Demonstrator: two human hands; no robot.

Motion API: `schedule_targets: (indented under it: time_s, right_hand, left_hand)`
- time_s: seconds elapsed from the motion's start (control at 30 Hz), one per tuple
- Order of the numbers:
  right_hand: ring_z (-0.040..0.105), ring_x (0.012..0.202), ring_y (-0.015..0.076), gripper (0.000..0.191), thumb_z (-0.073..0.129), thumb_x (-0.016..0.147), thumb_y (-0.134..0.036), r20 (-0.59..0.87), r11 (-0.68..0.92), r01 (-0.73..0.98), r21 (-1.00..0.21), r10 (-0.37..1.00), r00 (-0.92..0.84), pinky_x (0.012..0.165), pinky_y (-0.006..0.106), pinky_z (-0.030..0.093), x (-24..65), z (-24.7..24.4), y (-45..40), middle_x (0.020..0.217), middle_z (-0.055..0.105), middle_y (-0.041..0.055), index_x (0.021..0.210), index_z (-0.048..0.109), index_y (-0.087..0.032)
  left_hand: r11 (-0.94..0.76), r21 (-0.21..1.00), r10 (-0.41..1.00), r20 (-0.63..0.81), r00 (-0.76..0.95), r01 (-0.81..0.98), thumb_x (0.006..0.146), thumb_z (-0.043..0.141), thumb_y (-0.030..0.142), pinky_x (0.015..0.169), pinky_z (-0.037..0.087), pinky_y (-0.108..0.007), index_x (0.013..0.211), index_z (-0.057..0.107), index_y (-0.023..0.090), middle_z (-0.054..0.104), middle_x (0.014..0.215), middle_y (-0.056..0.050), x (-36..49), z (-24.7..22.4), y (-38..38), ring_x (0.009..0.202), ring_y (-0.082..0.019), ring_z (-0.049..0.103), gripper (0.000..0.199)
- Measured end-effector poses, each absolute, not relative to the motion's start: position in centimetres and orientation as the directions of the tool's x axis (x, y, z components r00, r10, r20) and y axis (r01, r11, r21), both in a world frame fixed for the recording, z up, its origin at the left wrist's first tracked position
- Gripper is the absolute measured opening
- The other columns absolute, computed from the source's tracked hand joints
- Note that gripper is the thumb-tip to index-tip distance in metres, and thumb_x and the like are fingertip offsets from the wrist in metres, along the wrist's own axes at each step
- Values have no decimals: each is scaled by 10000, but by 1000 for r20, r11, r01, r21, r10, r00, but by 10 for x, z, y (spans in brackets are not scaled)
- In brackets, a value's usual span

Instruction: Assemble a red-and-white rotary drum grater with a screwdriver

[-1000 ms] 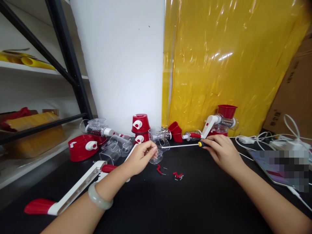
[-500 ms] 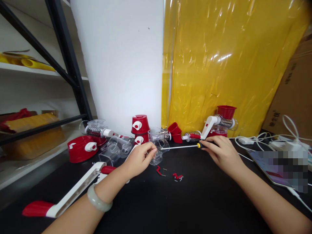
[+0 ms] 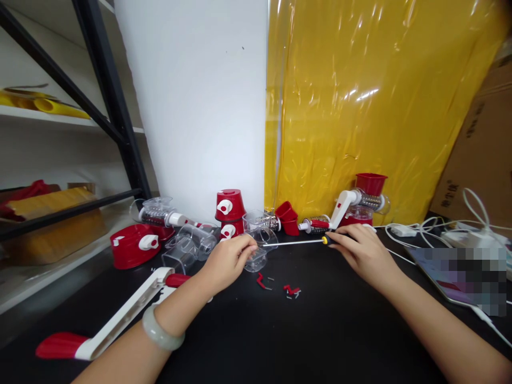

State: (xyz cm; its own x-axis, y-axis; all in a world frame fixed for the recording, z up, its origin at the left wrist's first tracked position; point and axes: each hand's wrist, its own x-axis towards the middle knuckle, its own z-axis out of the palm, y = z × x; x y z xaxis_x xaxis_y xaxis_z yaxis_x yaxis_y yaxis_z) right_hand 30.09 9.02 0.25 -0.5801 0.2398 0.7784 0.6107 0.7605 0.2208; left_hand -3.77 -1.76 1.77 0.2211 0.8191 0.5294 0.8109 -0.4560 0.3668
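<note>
Between my two hands a screwdriver (image 3: pixel 296 243) lies almost level, its thin metal shaft pointing left. My right hand (image 3: pixel 362 250) is closed on its yellow and black handle. My left hand (image 3: pixel 234 258) is pinched near the shaft's tip; whatever its fingers hold is too small to make out. On the black table (image 3: pixel 280 341) below the shaft lie a red piece (image 3: pixel 261 281) and another red piece (image 3: pixel 292 290), with small metal pins beside them. Behind my left fingers stands a clear plastic part (image 3: pixel 258 261).
A white crank with a red handle (image 3: pixel 62 345) lies at the left. Red bases (image 3: pixel 134 246), clear housings (image 3: pixel 186 248) and an assembled grater (image 3: pixel 370 200) line the back. At the right are a tablet (image 3: pixel 448 277) and white cables (image 3: pixel 476 200). A black-framed shelf (image 3: pixel 128 141) stands left.
Both hands keep nearly the same pose. The screwdriver has shifted very slightly to the left and down, and the view has moved a little.
</note>
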Motion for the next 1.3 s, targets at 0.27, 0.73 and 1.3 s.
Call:
schedule_targets:
  time_s: [0.27, 0.73, 1.3]
  right_hand:
    - [592, 890, 239, 208, 554, 949, -249, 770, 765, 608, 214, 251, -587, 737, 371, 456, 299, 2, 89, 980, 669, 108, 1116, 666, -195]
    - [602, 906, 236, 215, 552, 951, -276, 762, 773, 607, 184, 277, -585, 759, 377, 461, 303, 0, 95, 984, 675, 96, 1129, 653, -211]
    - [621, 907, 236, 198, 538, 953, -293, 801, 790, 609, 67, 322, -505, 788, 387, 502, 312, 5, 103, 978, 675, 85, 1118, 620, -223]
  left_hand:
    - [-409, 199, 799, 550, 244, 890, 975, 427, 302, 671, 424, -262, 900, 583, 226, 677, 834, -3, -40, 23, -19, 712, -158, 621, 189]
    - [-408, 306, 806, 562, 182, 860, 831, 650, 528, 696, 512, -314, 1041, 581, 229, 687, 944, -43, -42, 27, -19, 789, -196, 672, 372]
    - [-278, 600, 810, 567, -154, 750, 683, 780, 372, 1111, 333, -582, 1406, 347, 181, 454, 1431, -219, -36, -15, -2, 1366, -408, 415, 864]
